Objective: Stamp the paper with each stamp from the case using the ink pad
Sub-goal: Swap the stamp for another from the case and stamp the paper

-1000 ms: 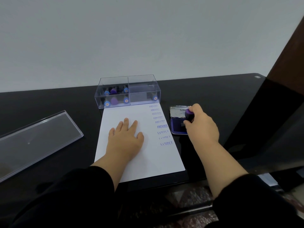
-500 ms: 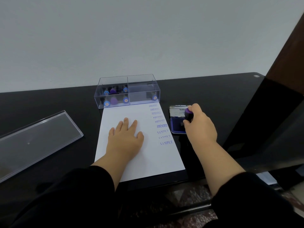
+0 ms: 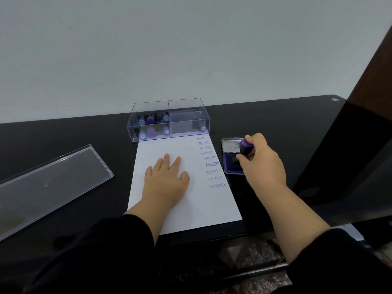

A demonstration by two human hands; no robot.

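My right hand [image 3: 262, 161] grips the purple stamp [image 3: 245, 147] over the ink pad [image 3: 233, 165], so I press it straight down for even ink, while my flat, open left hand [image 3: 166, 180] holds the paper [image 3: 191, 211].

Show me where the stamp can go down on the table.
Bare tabletop lies between the lid and the paper, and behind the ink pad, right of the case. It is crowded around the pad, where the right hand holds the stamp.
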